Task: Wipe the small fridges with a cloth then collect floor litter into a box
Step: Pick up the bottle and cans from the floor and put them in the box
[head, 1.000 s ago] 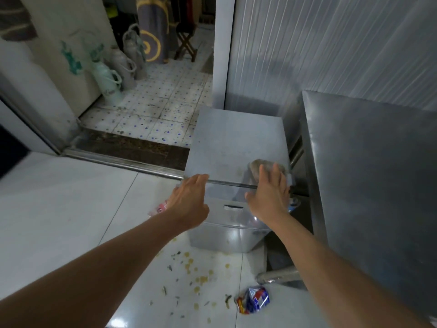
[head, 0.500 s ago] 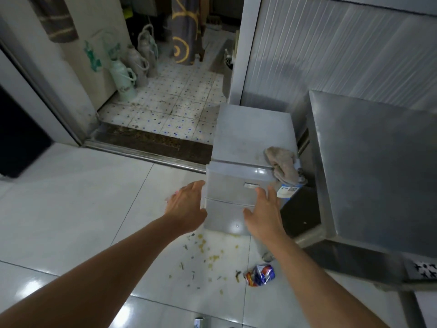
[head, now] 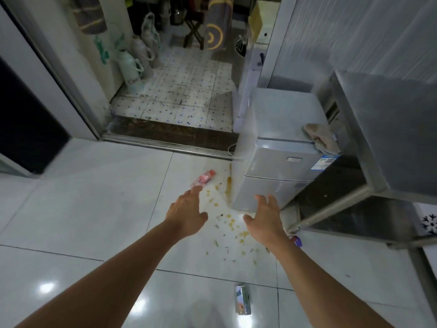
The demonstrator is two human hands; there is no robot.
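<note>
Fridges, small, silver: one [head: 281, 147] stood on the white tiled floor [head: 82, 209] beside the steel table [head: 387, 138]; its doors were closed, so the contents could not be told. Cloth, beige: one [head: 321, 138], lying crumpled on the fridge's top at its right front corner and hanging a little over the edge.

Hands: two, both yours, both stretched forward above the floor and holding nothing. Your left hand [head: 186, 214] had its fingers straight and loosely spread, the tips near the bottle. Your right hand [head: 264, 218] was likewise spread wide, in front of the fridge's lower front corner; whether it touched the fridge could not be told.

Floor litter, counted: one pink-labelled plastic bottle [head: 203, 181], lying on its side left of the fridge; one shiny carton [head: 243, 299], lying nearer to you on the tiles; one coloured wrapper [head: 296, 240], mostly hidden behind your right wrist; yellow crumbs [head: 233, 224], many, scattered between your hands.

Jugs, pale: several [head: 132, 67], standing on the spotted tiles beyond the doorway; their contents were not visible.
</note>
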